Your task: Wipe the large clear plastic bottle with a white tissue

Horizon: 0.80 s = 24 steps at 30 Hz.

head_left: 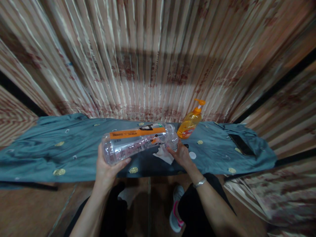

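Observation:
A large clear plastic bottle [134, 141] with an orange and silver label is held up, lying almost on its side above the covered table. Its base rests in my left hand [108, 166], whose thumb lies along the underside. At the other end, my right hand [182, 154] grips the clear neck end, its fingers partly hidden; a crumpled-looking clear part shows there. Below the neck lies a white tissue [164, 154]. Just beyond my right hand stands a pump bottle [189, 126] of yellow-orange liquid. A round white cap [192, 155] lies beside my right wrist.
A grey-green patterned cloth [59, 151] covers the narrow table. A black phone [241, 144] lies at its right end. A small dark object [186, 145] sits near the cap. Striped curtains [148, 65] hang behind, with dark poles [276, 85] at the sides.

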### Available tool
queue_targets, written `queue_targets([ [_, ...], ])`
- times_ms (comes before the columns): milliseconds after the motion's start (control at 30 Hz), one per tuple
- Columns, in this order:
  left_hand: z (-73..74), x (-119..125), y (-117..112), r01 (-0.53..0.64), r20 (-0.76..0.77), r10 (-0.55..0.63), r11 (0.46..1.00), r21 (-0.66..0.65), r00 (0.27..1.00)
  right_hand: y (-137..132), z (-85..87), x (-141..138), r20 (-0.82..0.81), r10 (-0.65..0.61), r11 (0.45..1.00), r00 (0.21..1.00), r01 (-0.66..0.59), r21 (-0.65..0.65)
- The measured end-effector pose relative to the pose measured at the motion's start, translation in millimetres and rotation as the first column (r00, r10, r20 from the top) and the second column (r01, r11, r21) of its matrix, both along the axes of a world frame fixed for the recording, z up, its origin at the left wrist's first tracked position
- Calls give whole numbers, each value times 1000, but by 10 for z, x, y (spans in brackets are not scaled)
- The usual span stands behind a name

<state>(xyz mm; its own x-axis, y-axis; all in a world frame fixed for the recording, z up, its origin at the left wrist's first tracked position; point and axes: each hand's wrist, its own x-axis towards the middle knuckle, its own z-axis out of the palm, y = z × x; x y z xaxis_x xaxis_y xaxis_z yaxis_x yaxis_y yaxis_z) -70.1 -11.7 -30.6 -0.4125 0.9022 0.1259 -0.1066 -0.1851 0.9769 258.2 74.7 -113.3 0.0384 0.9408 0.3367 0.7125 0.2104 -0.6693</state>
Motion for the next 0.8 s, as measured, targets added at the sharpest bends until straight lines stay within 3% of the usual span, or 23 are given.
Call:
queue_targets([
  [533,104,91,-1,-45,34,46,999,-14,998,-32,83,-42,2,-13,1000,1000,13,-24],
  [800,34,20,-6,2,20,-2,1000,-2,1000,-13,19,-17,-36,11,1000,999,-11,14],
])
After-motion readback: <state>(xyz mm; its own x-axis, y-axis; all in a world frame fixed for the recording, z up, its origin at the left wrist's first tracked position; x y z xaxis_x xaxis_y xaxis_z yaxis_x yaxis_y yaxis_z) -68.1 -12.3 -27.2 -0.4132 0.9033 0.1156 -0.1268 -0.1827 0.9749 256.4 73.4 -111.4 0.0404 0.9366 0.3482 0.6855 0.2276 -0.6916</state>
